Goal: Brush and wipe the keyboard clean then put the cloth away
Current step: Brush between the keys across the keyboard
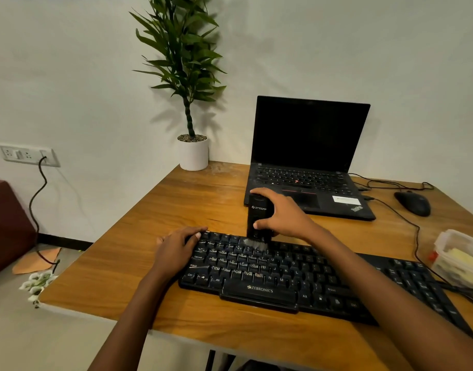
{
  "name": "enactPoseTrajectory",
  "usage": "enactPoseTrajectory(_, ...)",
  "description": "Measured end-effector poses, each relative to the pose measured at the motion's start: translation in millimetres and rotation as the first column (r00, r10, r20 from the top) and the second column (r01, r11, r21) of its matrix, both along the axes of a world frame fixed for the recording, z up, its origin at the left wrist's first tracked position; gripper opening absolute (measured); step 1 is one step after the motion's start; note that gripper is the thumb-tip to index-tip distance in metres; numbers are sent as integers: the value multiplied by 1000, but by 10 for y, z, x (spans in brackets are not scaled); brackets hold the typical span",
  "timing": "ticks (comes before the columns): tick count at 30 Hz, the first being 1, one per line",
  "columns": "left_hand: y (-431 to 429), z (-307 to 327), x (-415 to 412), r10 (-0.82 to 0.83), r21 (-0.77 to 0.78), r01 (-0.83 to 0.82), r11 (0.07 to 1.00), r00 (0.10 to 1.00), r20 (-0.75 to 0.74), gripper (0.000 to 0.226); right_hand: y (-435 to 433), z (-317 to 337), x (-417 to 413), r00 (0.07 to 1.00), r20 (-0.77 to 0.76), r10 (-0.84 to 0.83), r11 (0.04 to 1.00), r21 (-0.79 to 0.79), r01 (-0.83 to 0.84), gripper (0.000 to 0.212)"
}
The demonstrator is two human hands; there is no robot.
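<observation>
Brushing looks under way: the right hand (280, 214) grips a black brush (257, 219) on the black plastic keyboard (297, 279) at the wooden desk's (176, 210) near edge, left hand (177, 249) flat steadying it; next, sweep along the rows.

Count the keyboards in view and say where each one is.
2. The black keyboard lies along the desk's near edge, under both hands. The laptop behind it carries its own built-in keys. None seems hidden, though the desk's right end is cut off.

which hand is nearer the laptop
Right. The right hand, holding the brush, is just in front of the laptop; the left hand rests on the keyboard's left end.
</observation>
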State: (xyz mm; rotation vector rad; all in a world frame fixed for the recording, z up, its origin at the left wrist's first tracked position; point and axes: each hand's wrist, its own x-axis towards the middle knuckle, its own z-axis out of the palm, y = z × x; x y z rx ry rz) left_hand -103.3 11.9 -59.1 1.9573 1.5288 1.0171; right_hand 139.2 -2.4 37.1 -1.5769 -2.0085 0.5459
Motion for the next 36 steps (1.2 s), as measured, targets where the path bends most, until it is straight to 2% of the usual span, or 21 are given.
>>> enactPoseTrajectory(2,-2,14,3,36,-2,-36,999,999,-35,26,-4,115,-30,989,149,-1,999,46,-6,74)
enactPoseTrajectory(3,-7,31,17,48,3,-48,999,997,-57,27,-34,139,-92,986,164,4,995,96,-20,73)
enactPoseTrajectory(6,-27,33,31,27,1,-27,1000,999,-41,26,-137,60,-309,995,17,98,980,170,-100,72)
enactPoseTrajectory(9,-27,21,0,-1,-5,1,1000,1000,12,27,-164,-125,-305,993,63,101,975,192,-111,72)
enactPoseTrajectory(12,-51,51,33,37,0,-37,999,999,-34,27,-100,-108,-125,1000,22,21,994,106,-24,75)
enactPoseTrajectory(14,-57,55,48,51,-4,-51,999,998,-42,27,-41,-1,-64,996,85,-11,999,44,7,76)
enactPoseTrajectory(16,-58,49,36,24,4,-24,1000,1000,4,26,-12,111,-126,992,123,-15,998,60,8,72)
enactPoseTrajectory(21,-51,42,33,14,15,-14,1000,999,32,32,-97,-54,-463,997,-63,48,990,138,-38,71)
enactPoseTrajectory(25,-26,6,27,18,7,-18,1000,999,47,32,-24,-107,-291,1000,-30,-7,998,60,9,76)
enactPoseTrajectory(28,-27,-1,25,14,3,-15,1000,998,69,33,47,51,-234,997,76,-14,999,41,11,74)
enactPoseTrajectory(30,-27,16,29,31,4,-31,1000,999,41,28,35,92,-352,998,62,1,994,105,-8,70)
enactPoseTrajectory(33,-57,52,52,87,18,-86,996,994,-61,28,-38,-51,-536,996,-37,77,983,171,-70,73)
enactPoseTrajectory(36,-95,91,70,91,20,-90,996,993,-75,28,-12,-153,-420,997,-25,79,988,136,-75,76)
